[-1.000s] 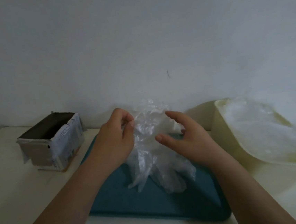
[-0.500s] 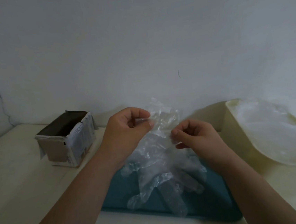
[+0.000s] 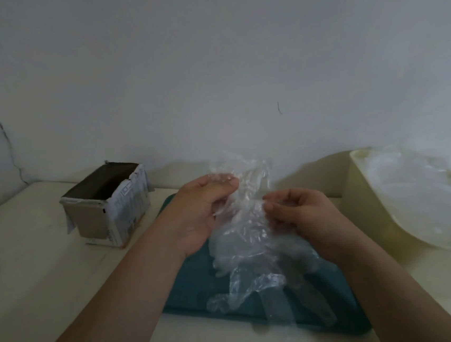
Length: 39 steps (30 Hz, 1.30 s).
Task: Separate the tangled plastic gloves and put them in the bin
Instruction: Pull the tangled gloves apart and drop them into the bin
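The cream bench (image 3: 50,284) has bare surface on the near left, and both forearms come in over it from the bottom edge. A flat teal tray (image 3: 194,284) lies in the middle, its near edge well inside the bench. The tangled clump of clear plastic gloves (image 3: 250,237) hangs over the tray, its loose glove ends trailing down to just short of that near edge. The left hand (image 3: 198,217) pinches the top of the clump between curled fingers (image 3: 225,183) and thumb. The right hand (image 3: 308,218), close beside it, pinches the film with bent fingers (image 3: 274,207). Farther left, an open-topped cardboard box (image 3: 107,209) stands apart from the tray. At the far right is the pale yellow plastic bin (image 3: 359,199), with bare bench between it and the tray. Since half a second ago the left wrist has rolled to show more palm; both pinches hold.
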Each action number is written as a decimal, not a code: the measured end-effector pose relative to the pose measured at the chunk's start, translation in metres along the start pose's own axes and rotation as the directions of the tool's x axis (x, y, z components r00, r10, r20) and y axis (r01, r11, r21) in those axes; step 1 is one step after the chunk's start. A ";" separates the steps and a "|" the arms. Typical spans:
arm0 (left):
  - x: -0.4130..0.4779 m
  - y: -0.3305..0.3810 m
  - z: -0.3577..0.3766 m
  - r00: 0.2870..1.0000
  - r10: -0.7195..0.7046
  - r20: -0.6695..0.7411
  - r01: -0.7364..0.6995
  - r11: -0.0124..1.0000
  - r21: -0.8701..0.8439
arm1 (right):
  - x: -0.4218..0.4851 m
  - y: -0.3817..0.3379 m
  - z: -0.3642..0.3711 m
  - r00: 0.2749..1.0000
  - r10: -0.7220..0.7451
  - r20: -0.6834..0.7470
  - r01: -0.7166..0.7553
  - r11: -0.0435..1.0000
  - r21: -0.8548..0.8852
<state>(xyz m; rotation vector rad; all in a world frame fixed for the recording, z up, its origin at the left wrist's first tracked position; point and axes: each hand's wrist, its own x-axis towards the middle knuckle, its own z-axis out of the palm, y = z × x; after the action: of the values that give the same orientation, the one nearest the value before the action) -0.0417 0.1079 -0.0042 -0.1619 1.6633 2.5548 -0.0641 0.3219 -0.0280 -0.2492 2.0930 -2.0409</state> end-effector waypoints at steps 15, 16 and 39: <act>-0.008 -0.012 -0.007 0.961 0.017 0.277 0.015 0.993 -0.113 | -0.008 -0.013 0.004 0.970 -0.208 0.124 0.164 0.941 0.295; -0.007 -0.013 -0.008 0.963 0.033 0.266 -0.012 0.997 -0.077 | -0.009 -0.013 0.005 0.970 -0.206 0.129 0.151 0.926 0.347; 0.021 -0.004 -0.073 0.981 0.165 -0.103 -0.093 0.861 0.500 | -0.013 -0.030 -0.011 0.931 -0.288 -0.224 0.336 0.916 0.218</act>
<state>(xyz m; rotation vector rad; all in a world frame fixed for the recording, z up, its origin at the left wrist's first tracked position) -0.0586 0.0427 -0.0402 -0.2020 2.3956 2.1407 -0.0555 0.3351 0.0030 -0.3850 1.9665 -2.5882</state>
